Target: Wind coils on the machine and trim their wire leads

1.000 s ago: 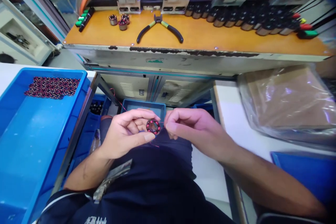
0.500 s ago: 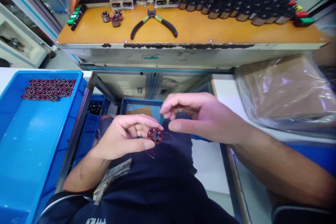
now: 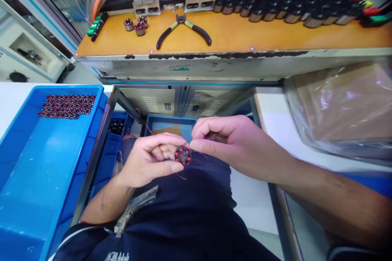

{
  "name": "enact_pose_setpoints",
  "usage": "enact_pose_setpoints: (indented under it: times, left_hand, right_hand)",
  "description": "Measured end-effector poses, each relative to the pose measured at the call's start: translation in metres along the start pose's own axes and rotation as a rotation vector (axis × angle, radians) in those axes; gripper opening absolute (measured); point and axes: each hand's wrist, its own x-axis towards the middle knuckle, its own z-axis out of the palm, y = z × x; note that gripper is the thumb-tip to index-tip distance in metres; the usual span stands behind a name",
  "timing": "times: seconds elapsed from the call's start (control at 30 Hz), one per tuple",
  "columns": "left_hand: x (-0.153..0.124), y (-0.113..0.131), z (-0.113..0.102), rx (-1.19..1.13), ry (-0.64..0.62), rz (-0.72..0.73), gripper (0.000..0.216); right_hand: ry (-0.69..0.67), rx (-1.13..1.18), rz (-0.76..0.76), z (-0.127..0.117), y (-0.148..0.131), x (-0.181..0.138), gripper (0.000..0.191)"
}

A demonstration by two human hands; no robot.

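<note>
A small ring-shaped motor stator (image 3: pixel 183 155) with red windings is held between the thumb and fingers of my left hand (image 3: pixel 150 157), its round face turned up toward me. Thin reddish wires (image 3: pixel 199 154) stick out from its right side, and others trail below and to the upper left. Right beside the stator's upper edge is my right hand (image 3: pixel 225 136), thumb and fingertips pinched together. Whatever lies in that pinch is too fine or too hidden to make out.
Pliers (image 3: pixel 199 34), a few stators (image 3: pixel 140 29), markers (image 3: pixel 99 26) and rows of black-topped metal cylinders (image 3: pixel 288 12) occupy the orange machine ledge. At left, a blue bin (image 3: pixel 39 163) holds many stators (image 3: pixel 67 106). A plastic-wrapped cardboard stack (image 3: pixel 343 110) lies at right.
My right hand has come in to the stator and its fingertips have closed into a pinch. My left hand keeps its hold on the stator. The whole view has shifted slightly.
</note>
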Motion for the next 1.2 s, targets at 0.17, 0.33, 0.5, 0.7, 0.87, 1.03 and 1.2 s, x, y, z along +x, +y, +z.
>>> enact_pose_setpoints:
  times: [0.17,0.33,0.5,0.7,0.87,1.03,1.2]
  left_hand:
    - [0.005,0.001,0.001,0.052,-0.038,0.073,0.034]
    - [0.006,0.0,0.003,0.006,-0.073,0.043,0.035]
    - [0.004,-0.005,0.003,-0.112,-0.098,0.015,0.035]
    - [0.005,-0.009,0.003,-0.175,-0.107,-0.001,0.039]
    - [0.008,-0.008,0.007,-0.134,-0.102,0.058,0.043]
    - [0.01,-0.007,0.008,-0.117,-0.096,0.104,0.045]
    - [0.011,-0.005,0.01,-0.107,-0.105,0.11,0.045]
  right_hand:
    - [-0.093,0.04,0.146,-0.002,-0.013,-0.003,0.014]
    - [-0.147,-0.049,0.113,-0.003,-0.016,-0.005,0.017]
    - [-0.11,-0.058,-0.009,-0.002,-0.011,-0.014,0.018]
    - [-0.085,0.011,-0.075,0.0,-0.009,-0.02,0.018]
    - [-0.107,0.11,-0.033,0.0,-0.009,-0.024,0.018]
    - [-0.125,0.114,-0.001,0.001,-0.009,-0.026,0.017]
    - [-0.109,0.063,0.0,0.003,-0.009,-0.028,0.017]
